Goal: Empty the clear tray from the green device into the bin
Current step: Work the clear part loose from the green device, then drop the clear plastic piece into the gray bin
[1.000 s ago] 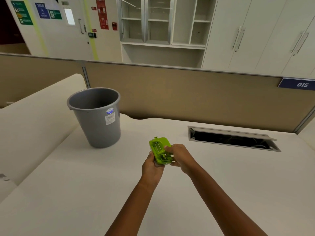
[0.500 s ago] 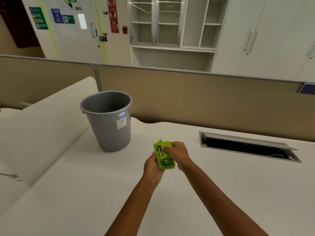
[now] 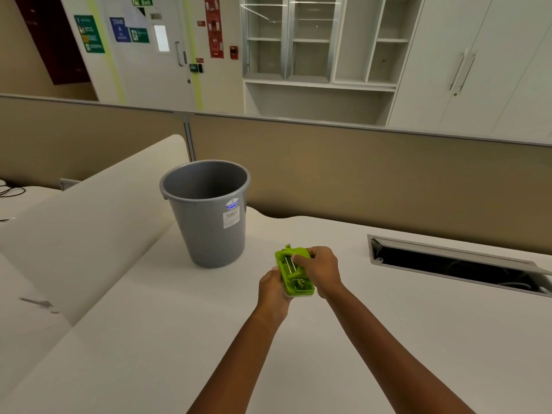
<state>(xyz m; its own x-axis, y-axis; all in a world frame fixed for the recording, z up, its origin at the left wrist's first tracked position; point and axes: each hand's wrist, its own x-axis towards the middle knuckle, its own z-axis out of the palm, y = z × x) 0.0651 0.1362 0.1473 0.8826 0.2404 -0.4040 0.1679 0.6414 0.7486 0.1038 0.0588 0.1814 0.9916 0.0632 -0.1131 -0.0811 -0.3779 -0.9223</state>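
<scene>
The green device, a small lime plastic tool with metal pins on top, is held above the white desk in both hands. My left hand cups it from below and from the left. My right hand grips its right side and far end, thumb on top. A thin pale edge under the device may be the clear tray; I cannot tell it apart from the body. The grey bin stands upright and open-topped on the desk, to the left of and beyond the device.
A beige partition runs along the back of the white desk. An open cable hatch with a raised flap sits in the desk at the right. A rounded white divider lies left of the bin.
The view has swung left, so bin and hands sit further right in frame. My right hand has shifted up along the device's far end; both hands keep hold.
</scene>
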